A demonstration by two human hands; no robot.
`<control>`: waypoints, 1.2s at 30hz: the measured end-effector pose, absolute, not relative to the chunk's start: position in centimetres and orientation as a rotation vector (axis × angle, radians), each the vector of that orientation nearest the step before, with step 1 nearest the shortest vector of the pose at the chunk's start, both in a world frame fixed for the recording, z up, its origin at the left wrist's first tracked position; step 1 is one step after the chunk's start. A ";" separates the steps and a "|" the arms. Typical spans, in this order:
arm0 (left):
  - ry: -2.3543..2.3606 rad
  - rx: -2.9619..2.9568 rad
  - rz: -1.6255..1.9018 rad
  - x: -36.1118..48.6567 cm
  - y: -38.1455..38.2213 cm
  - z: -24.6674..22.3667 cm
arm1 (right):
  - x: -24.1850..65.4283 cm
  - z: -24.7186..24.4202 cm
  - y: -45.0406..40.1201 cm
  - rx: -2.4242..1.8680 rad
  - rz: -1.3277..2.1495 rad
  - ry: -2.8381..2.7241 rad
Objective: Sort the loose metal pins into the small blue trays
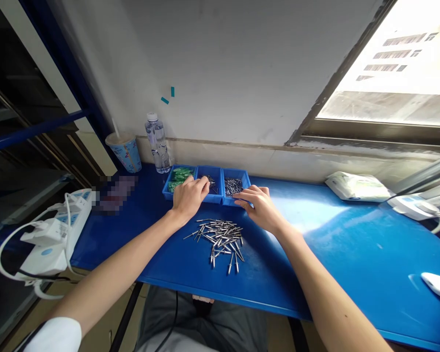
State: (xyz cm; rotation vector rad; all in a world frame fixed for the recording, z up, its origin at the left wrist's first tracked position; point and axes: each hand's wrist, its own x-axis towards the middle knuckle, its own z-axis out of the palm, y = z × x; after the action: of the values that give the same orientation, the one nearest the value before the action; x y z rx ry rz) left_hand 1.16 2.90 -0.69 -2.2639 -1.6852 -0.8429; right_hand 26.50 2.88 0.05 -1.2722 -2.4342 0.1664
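Note:
Three blue bins stand side by side against the wall. The left bin (166,189) holds green pieces, the middle bin (214,198) dark thin parts and the right bin (245,179) dark screws or rivets. My left hand (189,196) is over the front between the left and middle bins, fingers curled; what its fingertips hold, if anything, is hidden. At the right bin's front edge rests my right hand (257,204), its fingers apart and nothing visible in them. Nearer to me, a loose pile of silver rivets (223,237) lies on the blue table (190,274).
A patterned cup (126,152) and a water bottle (157,144) stand at the back left. White power strips (49,254) with cables lie at the left edge. At the right are a wipes packet (358,187), another power strip (412,206) and a white object (439,285).

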 end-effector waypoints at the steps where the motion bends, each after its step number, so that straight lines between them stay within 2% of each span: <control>1: -1.675 -2.268 -0.844 1.0 2.9 -0.7 | 26.5 0.0 2.7 -1.267 0.137 -2.426; 7: -1.486 -2.228 -0.936 0.3 2.2 0.3 | 25.8 0.2 0.5 -1.275 -0.059 -2.260; 13: -1.062 -2.700 -1.227 -0.5 -0.5 -0.5 | 23.4 0.9 -2.0 -0.915 0.455 -2.539; 20: -1.213 -2.674 -1.577 -0.7 -1.8 -1.6 | 23.8 1.3 -6.0 -0.764 0.468 -2.786; 24: -1.309 -2.560 -1.806 -0.3 -1.8 -1.6 | 24.6 -0.1 -6.6 -0.847 0.429 -2.888; 36: -1.269 -2.535 -1.954 -0.8 -1.1 -2.1 | 18.0 -2.1 -4.8 -1.088 0.330 -2.760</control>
State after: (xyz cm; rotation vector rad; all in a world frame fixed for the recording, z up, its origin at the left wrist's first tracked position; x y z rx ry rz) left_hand -0.75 -1.12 -2.09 -2.5352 -1.2692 -1.9542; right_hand 18.04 -4.83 -2.10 -1.0882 -2.7600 0.3297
